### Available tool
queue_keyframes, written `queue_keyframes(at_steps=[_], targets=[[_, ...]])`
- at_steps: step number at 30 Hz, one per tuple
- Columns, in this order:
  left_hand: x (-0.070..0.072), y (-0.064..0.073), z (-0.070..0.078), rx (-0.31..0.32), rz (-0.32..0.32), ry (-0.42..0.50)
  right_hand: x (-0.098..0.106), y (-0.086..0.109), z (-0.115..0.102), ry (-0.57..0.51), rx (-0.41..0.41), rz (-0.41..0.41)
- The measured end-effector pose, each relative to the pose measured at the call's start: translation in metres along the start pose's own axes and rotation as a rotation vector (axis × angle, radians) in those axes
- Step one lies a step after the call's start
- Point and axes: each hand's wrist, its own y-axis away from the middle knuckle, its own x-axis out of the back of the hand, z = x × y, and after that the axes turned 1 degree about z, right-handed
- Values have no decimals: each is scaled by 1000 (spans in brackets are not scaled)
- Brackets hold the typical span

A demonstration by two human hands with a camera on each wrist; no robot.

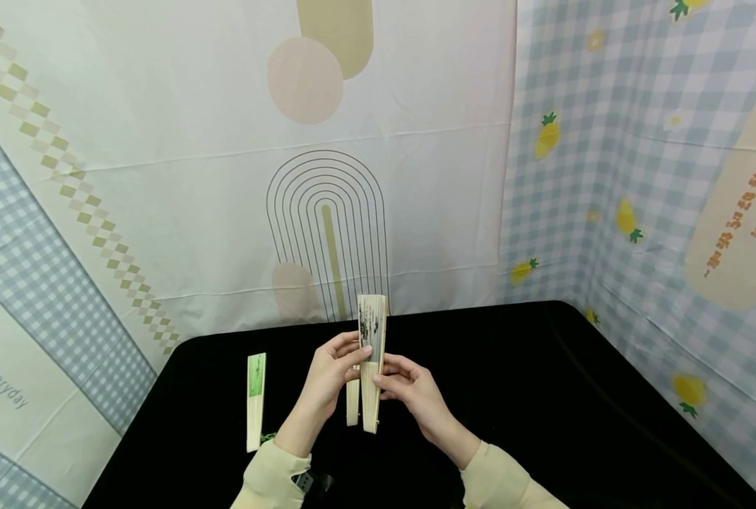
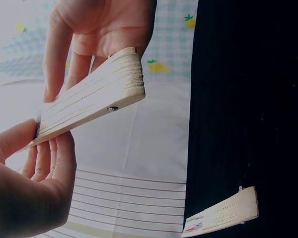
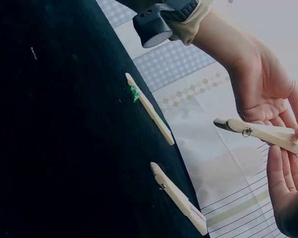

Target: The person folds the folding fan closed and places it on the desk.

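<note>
A folded fan (image 1: 373, 329) with pale ribs and a dark print on its leaf stands nearly upright between both hands, above the black table. The left hand (image 1: 328, 373) grips its left side, thumb laid across the front near the lower edge of the leaf. From the right, the right hand (image 1: 416, 396) pinches the ribs between thumb and fingers. A metal rivet shows at the ribs' end in both wrist views. A second folded fan (image 3: 181, 201), with a little red print, lies on the table, partly hidden behind the held one in the head view.
A green-leafed folded fan (image 1: 256, 403) with a green tassel (image 3: 134, 93) lies on the black table (image 1: 511, 396), left of the hands. Printed curtains (image 1: 441, 212) hang behind the table and along both sides.
</note>
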Motion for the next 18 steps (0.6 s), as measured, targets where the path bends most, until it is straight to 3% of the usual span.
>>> queue_keyframes(at_steps=[18], targets=[[7, 3, -7, 29, -37, -40, 2, 0, 3, 26, 30, 43]])
